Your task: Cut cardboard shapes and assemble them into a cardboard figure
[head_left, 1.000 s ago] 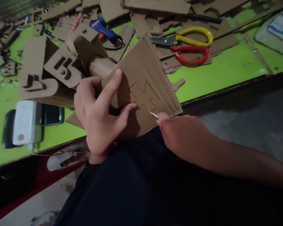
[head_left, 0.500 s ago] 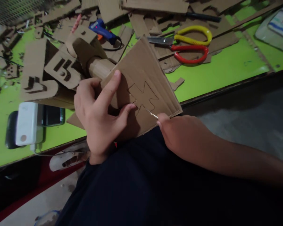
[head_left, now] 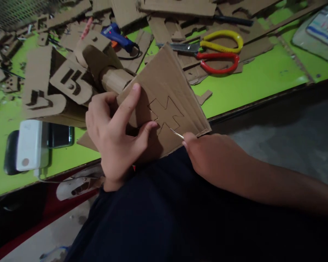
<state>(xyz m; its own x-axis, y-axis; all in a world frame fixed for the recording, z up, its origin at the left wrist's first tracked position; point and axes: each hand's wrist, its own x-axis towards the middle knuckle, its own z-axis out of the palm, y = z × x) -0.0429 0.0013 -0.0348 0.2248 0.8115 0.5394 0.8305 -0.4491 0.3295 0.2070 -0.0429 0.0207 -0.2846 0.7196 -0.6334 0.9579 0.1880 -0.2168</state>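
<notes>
The right hand (head_left: 210, 151) pinches a thin metal blade (head_left: 177, 134) between thumb and forefinger, the other fingers curled in, and the blade's tip meets the cardboard panel (head_left: 153, 80) at the lower part of a cross-shaped outline (head_left: 167, 111). The left hand (head_left: 116, 127) is spread over the panel's left side, its forefinger pointing up along the edge and its thumb lying near the outline's left arm. The panel is tilted in front of the person's dark clothing (head_left: 142, 214), partly over the edge of the green surface (head_left: 265, 78). Just behind the left hand, a cardboard tube (head_left: 115, 79) reaches the panel's upper left side, and left of it stand cardboard pieces with cut slots (head_left: 72, 82). Below those lie a white device (head_left: 32, 145) with a pale cable (head_left: 47, 180), a black phone-like object (head_left: 60, 135) and a dark rounded item (head_left: 10, 153). Beyond the panel's top corner rest scissors (head_left: 191, 48) with one yellow and one red handle, partly over cardboard scraps (head_left: 177, 9). A blue tool (head_left: 117, 38) lies farther left, a black rod (head_left: 233, 20) is above the scissors, and a whitish bag (head_left: 317, 38) is at the far right.
</notes>
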